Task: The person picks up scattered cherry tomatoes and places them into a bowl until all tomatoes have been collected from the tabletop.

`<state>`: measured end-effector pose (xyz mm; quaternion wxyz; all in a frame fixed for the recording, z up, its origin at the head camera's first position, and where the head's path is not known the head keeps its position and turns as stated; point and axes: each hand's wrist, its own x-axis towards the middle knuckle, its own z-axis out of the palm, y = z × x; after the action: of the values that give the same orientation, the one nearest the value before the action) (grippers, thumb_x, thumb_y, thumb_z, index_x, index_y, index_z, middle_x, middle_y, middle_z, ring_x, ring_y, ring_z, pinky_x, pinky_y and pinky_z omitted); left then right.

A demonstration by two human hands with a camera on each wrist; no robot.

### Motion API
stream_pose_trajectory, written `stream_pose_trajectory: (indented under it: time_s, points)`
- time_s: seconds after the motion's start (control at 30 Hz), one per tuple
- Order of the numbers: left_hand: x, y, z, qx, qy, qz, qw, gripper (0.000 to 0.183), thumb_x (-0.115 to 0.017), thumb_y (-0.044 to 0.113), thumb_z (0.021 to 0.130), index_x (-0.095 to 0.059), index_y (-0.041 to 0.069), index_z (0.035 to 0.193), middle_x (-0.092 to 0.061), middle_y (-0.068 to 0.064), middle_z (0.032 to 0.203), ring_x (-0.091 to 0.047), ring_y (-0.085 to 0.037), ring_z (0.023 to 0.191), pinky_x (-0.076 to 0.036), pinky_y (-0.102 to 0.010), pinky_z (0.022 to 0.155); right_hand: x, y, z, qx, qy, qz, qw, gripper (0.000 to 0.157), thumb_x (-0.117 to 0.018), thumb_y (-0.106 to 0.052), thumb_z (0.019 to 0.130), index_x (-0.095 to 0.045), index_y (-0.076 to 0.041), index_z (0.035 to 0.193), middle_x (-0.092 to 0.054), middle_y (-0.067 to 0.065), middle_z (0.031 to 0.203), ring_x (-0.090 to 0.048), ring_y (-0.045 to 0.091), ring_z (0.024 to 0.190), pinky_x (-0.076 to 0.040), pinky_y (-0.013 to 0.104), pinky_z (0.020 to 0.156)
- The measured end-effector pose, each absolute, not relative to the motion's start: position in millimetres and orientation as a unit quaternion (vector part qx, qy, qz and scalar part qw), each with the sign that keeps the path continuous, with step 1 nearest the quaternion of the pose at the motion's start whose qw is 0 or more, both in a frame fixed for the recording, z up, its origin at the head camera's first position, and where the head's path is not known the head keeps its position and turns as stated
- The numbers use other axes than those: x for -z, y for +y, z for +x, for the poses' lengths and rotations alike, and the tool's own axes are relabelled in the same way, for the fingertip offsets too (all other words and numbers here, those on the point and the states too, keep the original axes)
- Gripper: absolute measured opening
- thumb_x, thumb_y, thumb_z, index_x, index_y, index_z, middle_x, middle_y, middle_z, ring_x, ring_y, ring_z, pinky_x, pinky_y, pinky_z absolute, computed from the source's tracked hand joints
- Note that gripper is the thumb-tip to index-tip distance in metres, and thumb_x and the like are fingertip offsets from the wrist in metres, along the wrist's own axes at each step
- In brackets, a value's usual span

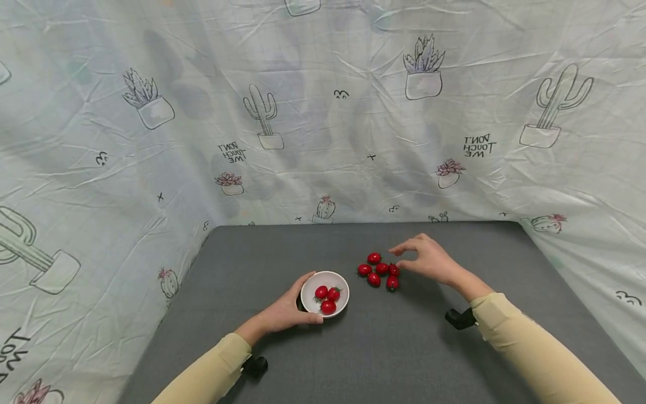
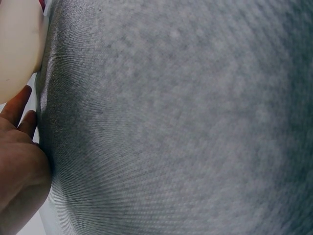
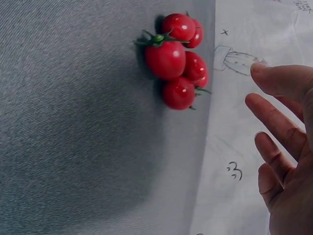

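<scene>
A small white bowl [image 1: 305,293] stands left of the table's middle, with 3 cherry tomatoes [image 1: 328,307] inside. My left hand [image 1: 285,310] grips it from the left, thumb at the near side and fingers round the far side. In the left wrist view the bowl's outer wall [image 2: 18,49] shows beside the fingers. My right hand [image 1: 429,260] hovers just right of a loose cluster of several cherry tomatoes [image 1: 374,279], thumb and fingers apart with nothing between them. The right wrist view shows these red tomatoes [image 3: 166,59] with green stems, away from the fingertips.
The dark grey table [image 1: 404,353] lies under everything. A pale cloth [image 1: 313,123] printed with cacti and potted plants hangs behind it and along both sides. A black strap piece [image 1: 460,318] sits under the right wrist, another [image 1: 255,367] under the left.
</scene>
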<state>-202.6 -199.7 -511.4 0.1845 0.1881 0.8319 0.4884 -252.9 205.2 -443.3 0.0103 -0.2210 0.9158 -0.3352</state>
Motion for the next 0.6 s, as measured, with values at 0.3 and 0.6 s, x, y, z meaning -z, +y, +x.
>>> stream_pose_trajectory:
  time_s: [0.3,0.6]
  points:
    - [510.0,-199.9,-200.5,-0.488,0.831,0.193,0.184,0.11,-0.09,0.039,0.079,-0.02,0.027,0.163,-0.033,-0.001,0.16,-0.033,-0.023,0.144,-0.026,-0.057,0.114,457.8,212.3,-256.0,0.324,0.919,-0.223,0.017,0.036,-0.08,-0.016,0.091,-0.074,-0.013,0.127,-0.071,-0.001,0.12,-0.049,0.03,0.118,-0.043,0.052,0.092]
    - [509.6,-199.7,-201.5,-0.493,0.828,0.195,0.184,0.11,-0.09,0.038,0.079,-0.02,0.028,0.163,-0.033,0.0,0.159,-0.034,-0.022,0.144,-0.025,-0.055,0.115,470.0,217.7,-259.5,0.325,0.916,-0.229,0.054,0.045,-0.08,-0.017,0.091,-0.068,-0.009,0.134,-0.065,0.007,0.132,-0.043,0.038,0.129,-0.042,0.061,0.096]
